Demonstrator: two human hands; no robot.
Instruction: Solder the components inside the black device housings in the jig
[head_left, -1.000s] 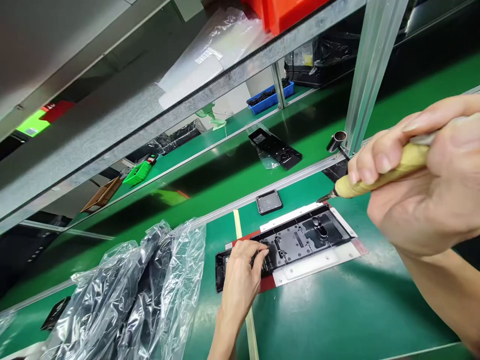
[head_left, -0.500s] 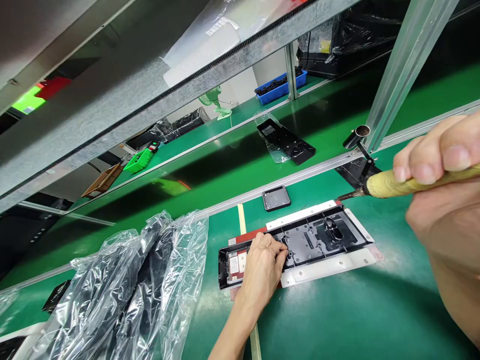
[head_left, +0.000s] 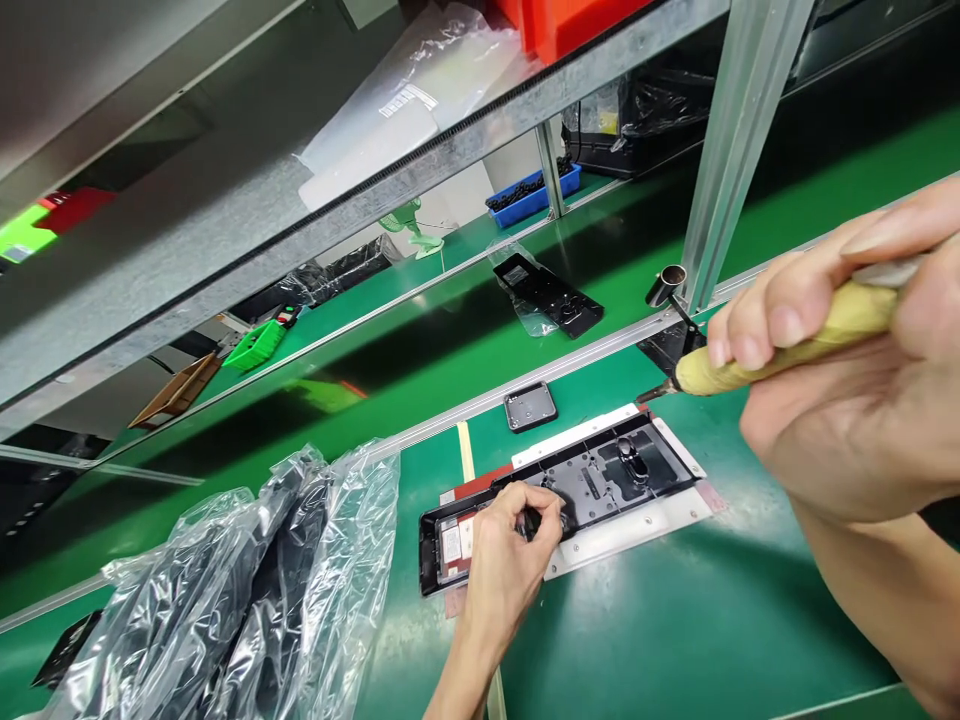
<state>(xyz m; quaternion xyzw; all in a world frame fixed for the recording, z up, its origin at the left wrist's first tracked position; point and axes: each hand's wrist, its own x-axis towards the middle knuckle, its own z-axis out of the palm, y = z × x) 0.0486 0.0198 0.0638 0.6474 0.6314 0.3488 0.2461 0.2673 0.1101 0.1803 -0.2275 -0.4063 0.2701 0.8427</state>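
Observation:
A long black plastic housing point(head_left: 600, 485) lies at a slant on a red-brown fixture with white side strips point(head_left: 637, 525). Over its left half is my left hand point(head_left: 510, 535), thumb and forefinger pinched together. Something dark shows between those fingers, but I cannot make out whether it is a held part. My right hand point(head_left: 817, 390) grips the yellow handle of a soldering iron point(head_left: 795, 350). Its dark metal tip points left, close to the far right corner of the fixture. A black oval piece point(head_left: 631, 460) stands up in the housing's right part.
Clear plastic bags with dark contents point(head_left: 262, 590) lie at the left. Beyond the fixture are a small black cover point(head_left: 531, 405) and a tube-shaped metal holder point(head_left: 666, 285). A black panel on plastic point(head_left: 547, 295) lies past the metal rail point(head_left: 450, 410). A shelf edge point(head_left: 360, 170) crosses overhead.
The camera view has shifted, moving the scene leftward. My left hand's fingers now form a raised ring with something dark inside it. The soldering iron stays near the same fixture corner.

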